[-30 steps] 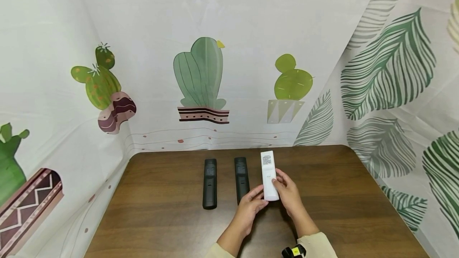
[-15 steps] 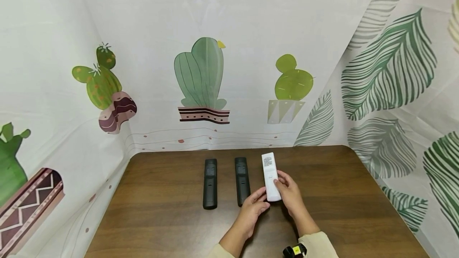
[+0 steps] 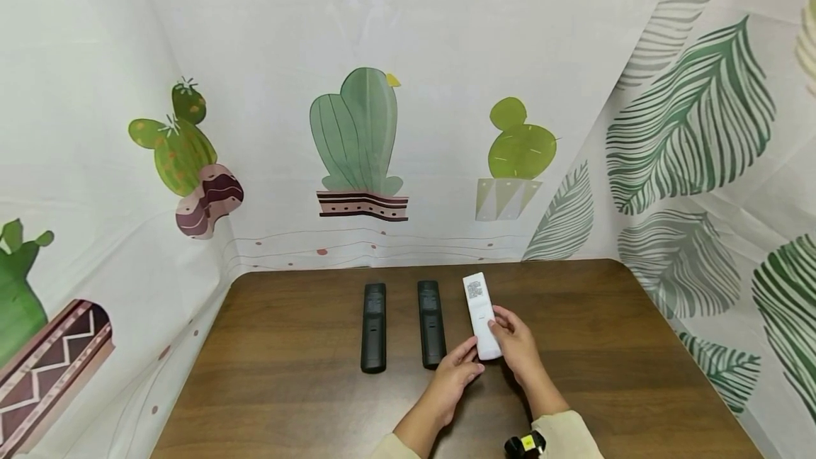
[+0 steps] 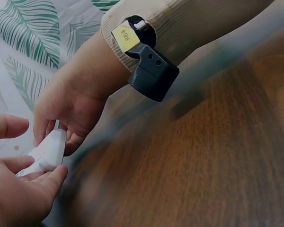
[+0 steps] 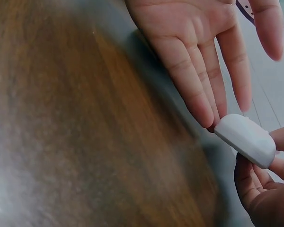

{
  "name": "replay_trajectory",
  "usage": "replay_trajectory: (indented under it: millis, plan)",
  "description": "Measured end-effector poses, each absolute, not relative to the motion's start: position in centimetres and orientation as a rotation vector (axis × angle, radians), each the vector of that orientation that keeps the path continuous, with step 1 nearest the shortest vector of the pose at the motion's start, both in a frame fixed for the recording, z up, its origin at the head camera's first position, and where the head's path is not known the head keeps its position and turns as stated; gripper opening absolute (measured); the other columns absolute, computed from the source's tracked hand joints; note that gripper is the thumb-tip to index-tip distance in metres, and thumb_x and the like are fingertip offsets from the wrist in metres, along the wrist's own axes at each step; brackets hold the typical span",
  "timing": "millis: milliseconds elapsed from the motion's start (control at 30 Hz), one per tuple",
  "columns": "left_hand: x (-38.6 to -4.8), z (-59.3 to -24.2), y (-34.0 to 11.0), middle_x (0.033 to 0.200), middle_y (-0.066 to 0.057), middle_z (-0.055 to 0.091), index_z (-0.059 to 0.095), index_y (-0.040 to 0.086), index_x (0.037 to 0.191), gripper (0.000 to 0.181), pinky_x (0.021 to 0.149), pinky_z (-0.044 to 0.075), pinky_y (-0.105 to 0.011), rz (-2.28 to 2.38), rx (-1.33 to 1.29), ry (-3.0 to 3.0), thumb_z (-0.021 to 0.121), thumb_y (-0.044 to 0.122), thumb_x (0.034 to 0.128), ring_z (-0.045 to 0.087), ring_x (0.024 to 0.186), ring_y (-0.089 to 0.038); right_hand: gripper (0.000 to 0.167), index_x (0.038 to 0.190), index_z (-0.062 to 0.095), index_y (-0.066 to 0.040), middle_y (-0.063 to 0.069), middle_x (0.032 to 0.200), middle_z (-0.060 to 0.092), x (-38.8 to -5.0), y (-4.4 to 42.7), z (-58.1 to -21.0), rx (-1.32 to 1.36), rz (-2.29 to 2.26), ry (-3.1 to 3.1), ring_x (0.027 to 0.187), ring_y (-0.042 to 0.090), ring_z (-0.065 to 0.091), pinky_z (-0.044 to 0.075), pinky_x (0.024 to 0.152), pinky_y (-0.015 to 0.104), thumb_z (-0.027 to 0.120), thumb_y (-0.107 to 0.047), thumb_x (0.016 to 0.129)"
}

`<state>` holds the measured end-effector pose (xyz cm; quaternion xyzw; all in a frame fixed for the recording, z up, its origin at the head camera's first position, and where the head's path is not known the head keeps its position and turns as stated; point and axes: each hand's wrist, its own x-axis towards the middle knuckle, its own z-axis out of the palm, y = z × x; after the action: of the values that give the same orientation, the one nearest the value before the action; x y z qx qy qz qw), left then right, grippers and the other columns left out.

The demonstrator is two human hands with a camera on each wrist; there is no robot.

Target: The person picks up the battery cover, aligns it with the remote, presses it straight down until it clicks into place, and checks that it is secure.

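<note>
A white remote control [image 3: 482, 321] lies back side up, with a printed label near its far end. My right hand [image 3: 519, 354] pinches its right edge, thumb on top and fingers beneath. On the other side my left hand [image 3: 448, 380] has its fingers extended, and the fingertips touch or nearly touch the near left part of the remote. In the right wrist view the left hand's fingers [image 5: 189, 80] look straight, beside the rounded end of the white remote [image 5: 246, 140]. The left thumb stands apart from it.
Two black remote controls, one at the left [image 3: 373, 328] and one in the middle [image 3: 431, 324], lie back side up on the brown wooden table [image 3: 287, 374]. Behind the table hangs a white cloth [image 3: 446, 34] printed with cacti and leaves.
The white remote has come slightly nearer and tilted a little leftward at its far end. My left hand has shifted slightly right and down, and its thumb has come off the remote.
</note>
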<state>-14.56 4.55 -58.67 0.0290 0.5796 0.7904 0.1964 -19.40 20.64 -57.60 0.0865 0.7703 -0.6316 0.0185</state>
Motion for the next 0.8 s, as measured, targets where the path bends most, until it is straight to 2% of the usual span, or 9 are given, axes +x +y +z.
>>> replay_trajectory:
  millis: [233,367,667,800]
  plan:
    - [-14.7,-59.2,4.7,0.158,-0.029,0.035,0.038,-0.005,0.152,0.068,0.116,0.041,-0.041,2.207,0.062,1.632,0.06,0.005,0.0878,0.033,0.15,-0.037,0.044,0.146,0.05,-0.002,0.028,0.137,0.058,-19.7,20.6,-58.5,0.277,-1.96,2.437,0.123,0.032,0.058,0.049,0.082,0.016,0.055,-0.011,0.102]
    - [-14.7,-59.5,4.8,0.16,-0.026,0.034,0.038,-0.005,0.152,0.068,0.117,0.041,-0.04,2.203,0.061,1.62,0.059,0.005,0.0889,0.031,0.151,-0.037,0.044,0.145,0.05,-0.002,0.028,0.136,0.059,-19.8,20.6,-58.7,0.286,-1.944,2.454,0.122,0.032,0.058,0.048,0.082,0.016,0.056,-0.01,0.102]
    - [-14.9,-59.8,5.0,0.162,-0.023,0.033,0.037,-0.006,0.152,0.067,0.12,0.035,-0.048,2.179,0.112,1.664,0.059,0.005,0.0894,0.025,0.153,-0.039,0.044,0.144,0.05,-0.001,0.029,0.134,0.059,-19.8,20.7,-58.7,0.28,-1.912,2.495,0.12,0.034,0.06,0.049,0.081,0.018,0.056,-0.011,0.102]
    - [-14.8,-59.7,4.9,0.162,-0.022,0.032,0.039,-0.003,0.152,0.066,0.123,0.027,-0.053,2.143,0.122,1.706,0.059,0.007,0.0903,0.026,0.153,-0.038,0.044,0.144,0.05,-0.001,0.029,0.134,0.059,-19.8,20.6,-58.7,0.275,-1.887,2.518,0.119,0.034,0.061,0.05,0.08,0.018,0.056,-0.011,0.102]
